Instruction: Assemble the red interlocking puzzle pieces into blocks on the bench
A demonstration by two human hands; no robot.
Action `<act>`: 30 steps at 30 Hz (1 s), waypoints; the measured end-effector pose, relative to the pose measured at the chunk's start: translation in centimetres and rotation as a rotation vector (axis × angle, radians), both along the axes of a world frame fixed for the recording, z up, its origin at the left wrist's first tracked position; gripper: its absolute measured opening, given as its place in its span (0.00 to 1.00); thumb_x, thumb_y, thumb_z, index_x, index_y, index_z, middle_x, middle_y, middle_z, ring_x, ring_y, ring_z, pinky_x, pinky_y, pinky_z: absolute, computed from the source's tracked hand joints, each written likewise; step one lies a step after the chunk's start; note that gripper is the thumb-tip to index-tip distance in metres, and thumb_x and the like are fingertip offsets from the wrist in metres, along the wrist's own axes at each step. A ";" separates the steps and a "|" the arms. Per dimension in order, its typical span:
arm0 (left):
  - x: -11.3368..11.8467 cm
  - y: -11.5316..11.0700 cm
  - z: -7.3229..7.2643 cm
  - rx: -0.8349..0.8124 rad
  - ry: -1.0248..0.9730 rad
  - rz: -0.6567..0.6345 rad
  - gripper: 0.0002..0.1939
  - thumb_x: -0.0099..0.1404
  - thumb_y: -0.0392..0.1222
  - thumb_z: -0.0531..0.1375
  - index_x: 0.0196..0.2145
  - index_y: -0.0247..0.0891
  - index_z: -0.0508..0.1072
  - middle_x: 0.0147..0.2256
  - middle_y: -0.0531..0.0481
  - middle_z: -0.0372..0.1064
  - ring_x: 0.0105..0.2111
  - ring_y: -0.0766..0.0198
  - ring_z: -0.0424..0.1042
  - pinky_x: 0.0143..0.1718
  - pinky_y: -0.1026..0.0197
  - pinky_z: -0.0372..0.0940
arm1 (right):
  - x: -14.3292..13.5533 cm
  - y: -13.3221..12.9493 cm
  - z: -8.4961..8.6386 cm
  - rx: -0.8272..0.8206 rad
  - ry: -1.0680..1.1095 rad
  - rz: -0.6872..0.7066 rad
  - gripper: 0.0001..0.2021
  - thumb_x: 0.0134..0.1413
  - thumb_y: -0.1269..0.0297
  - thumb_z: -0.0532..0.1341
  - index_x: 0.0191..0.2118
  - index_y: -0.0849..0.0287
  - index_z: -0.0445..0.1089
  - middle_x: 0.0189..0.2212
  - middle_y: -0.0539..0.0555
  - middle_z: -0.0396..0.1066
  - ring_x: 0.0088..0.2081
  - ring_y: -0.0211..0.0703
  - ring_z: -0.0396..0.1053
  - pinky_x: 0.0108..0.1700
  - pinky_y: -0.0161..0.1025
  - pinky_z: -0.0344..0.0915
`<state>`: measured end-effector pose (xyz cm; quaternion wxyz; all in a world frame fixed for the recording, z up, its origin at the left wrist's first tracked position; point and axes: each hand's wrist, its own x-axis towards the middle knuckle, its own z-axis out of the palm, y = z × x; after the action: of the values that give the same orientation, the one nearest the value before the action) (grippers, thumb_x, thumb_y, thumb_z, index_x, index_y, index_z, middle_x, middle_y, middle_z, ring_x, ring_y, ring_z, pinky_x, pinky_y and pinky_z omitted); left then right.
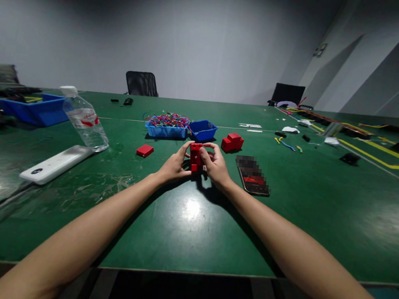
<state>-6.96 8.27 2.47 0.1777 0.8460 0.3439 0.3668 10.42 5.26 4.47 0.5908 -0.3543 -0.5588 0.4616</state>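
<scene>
A small red block-shaped part [195, 157] is held upright between both hands, just above the green table [163, 230]. My left hand [177, 163] grips its left side, fingers at the top and thumb low. My right hand [215, 163] closes on its right side, with the thumb on the face turned toward me. Left of the hands lies a flat red piece [145, 151]. Beyond my right hand sits a bigger red block [232, 142]. Behind the hands are a blue bin full of coloured wires [168, 127] and a second blue bin [203, 129].
A phone [253, 176] lies right of my right hand. On the left are a tilted water bottle [86, 121], a white device with a cable [57, 164] and a large blue bin [36, 109]. Pliers [288, 145] and scraps lie at the right.
</scene>
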 end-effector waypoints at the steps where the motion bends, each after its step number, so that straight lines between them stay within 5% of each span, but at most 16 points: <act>1: 0.0 0.0 0.0 -0.004 -0.009 -0.006 0.51 0.53 0.46 0.67 0.66 0.49 0.42 0.62 0.38 0.56 0.47 0.55 0.72 0.47 0.50 0.70 | 0.0 0.1 -0.1 -0.056 0.043 0.006 0.27 0.46 0.42 0.64 0.48 0.54 0.63 0.27 0.47 0.73 0.25 0.37 0.69 0.25 0.32 0.64; 4: 0.1 -0.1 0.0 -0.016 -0.034 -0.008 0.50 0.53 0.46 0.68 0.66 0.49 0.43 0.63 0.38 0.53 0.48 0.55 0.72 0.45 0.52 0.72 | 0.1 0.5 -0.1 -0.142 0.082 0.038 0.29 0.45 0.40 0.63 0.47 0.55 0.60 0.26 0.47 0.72 0.22 0.35 0.67 0.19 0.29 0.56; 10: 0.1 0.0 -0.1 -0.006 -0.019 0.002 0.50 0.53 0.46 0.67 0.65 0.48 0.43 0.61 0.38 0.57 0.45 0.56 0.73 0.42 0.53 0.72 | 1.0 0.5 0.1 0.047 -0.075 0.095 0.26 0.51 0.45 0.63 0.51 0.54 0.60 0.29 0.48 0.73 0.30 0.40 0.73 0.32 0.35 0.69; 20: 0.1 -0.2 0.1 -0.020 -0.006 0.037 0.50 0.53 0.46 0.67 0.66 0.45 0.44 0.56 0.39 0.64 0.44 0.55 0.74 0.42 0.54 0.71 | 1.0 0.2 0.1 0.153 -0.320 -0.028 0.25 0.54 0.47 0.61 0.53 0.55 0.61 0.32 0.51 0.73 0.33 0.43 0.73 0.36 0.40 0.70; 25: 0.1 -0.3 0.5 0.008 0.001 0.016 0.48 0.53 0.43 0.66 0.65 0.46 0.45 0.60 0.39 0.60 0.47 0.54 0.73 0.46 0.52 0.70 | 0.4 0.1 -0.6 0.110 -0.310 -0.163 0.27 0.53 0.45 0.61 0.54 0.56 0.63 0.52 0.59 0.67 0.46 0.45 0.70 0.48 0.43 0.69; 30: 0.0 -0.2 0.5 0.035 -0.021 -0.039 0.49 0.54 0.43 0.66 0.66 0.47 0.44 0.63 0.38 0.55 0.51 0.52 0.71 0.51 0.49 0.68 | 0.5 0.6 -0.8 -0.097 -0.116 0.177 0.38 0.51 0.46 0.62 0.63 0.57 0.52 0.51 0.59 0.69 0.50 0.46 0.70 0.53 0.44 0.67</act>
<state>-6.92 8.12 3.00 0.1734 0.8518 0.3188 0.3779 10.88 5.91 3.68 0.4965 -0.3578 -0.5983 0.5172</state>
